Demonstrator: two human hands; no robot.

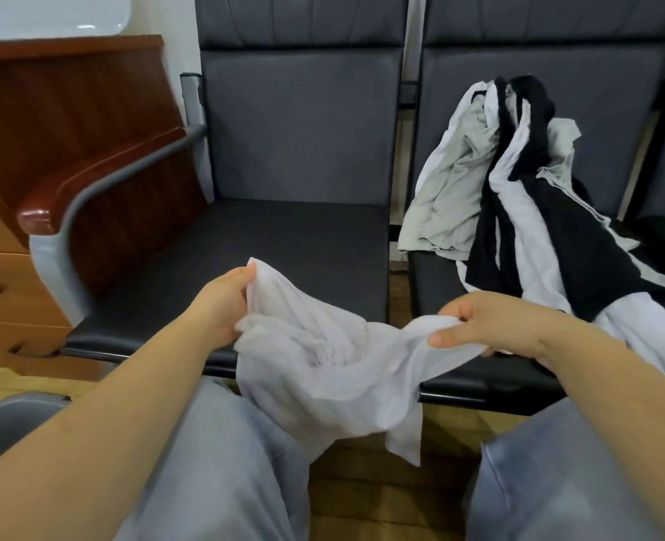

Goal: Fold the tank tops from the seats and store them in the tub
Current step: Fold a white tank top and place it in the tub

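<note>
One white tank top (323,357) hangs bunched and unfolded between your left hand (221,306) and right hand (491,326), fingers pinching it, while a pile of tank tops (526,197) waits on the seat (479,376) at two o'clock, with no tub in view.

Reddish wooden cabinet (69,123) at left beside the chairs, lighter wooden drawers (7,290) below it. Wood-capped metal armrest (89,189) in front. White object (50,13) top left, unclear. Wooden floor (381,493) below.
</note>
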